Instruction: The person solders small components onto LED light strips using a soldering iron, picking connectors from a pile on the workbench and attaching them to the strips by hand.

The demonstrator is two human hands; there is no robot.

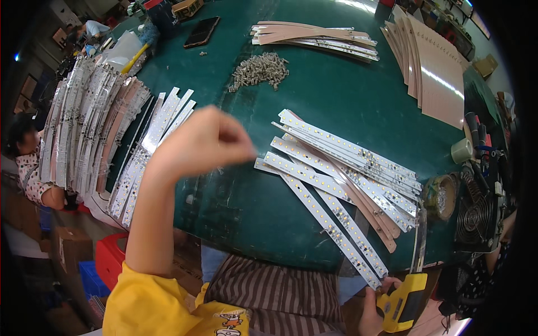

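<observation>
Right grip [371, 311], nearest me: fingers appear clamped on the lower end of the nearest LED strip [329, 231], which slants away up-left over the desk [241, 218]. Yellow-and-black tool [406, 305], one: just right of that grip; I cannot tell whether the hand also touches it. Left grip [204, 143], raised, up-left of the right one: fingers curled, fingertips seemingly together, but blur keeps me from telling whether anything lies between them. Handling note: I would pinch the strip by its edges, clear of the small components, support its free end, and draw it out lengthwise. Obstructions: the pile of strips [358, 162] beyond the right grip, crossed at several angles with tan strips [372, 214] among them, liable to snag; the round tub [430, 199] and black fan [472, 220] crowding its right end. Fanned white strips [134, 179], one group: left of the left grip, partly behind its wrist. Thick bundled stack [84, 123]: farther left. Beyond the left grip: a heap of small fittings [260, 71], then a dark phone [202, 32]. Farther right: another strip stack [314, 39]; tan boards [437, 78], overlapped.
</observation>
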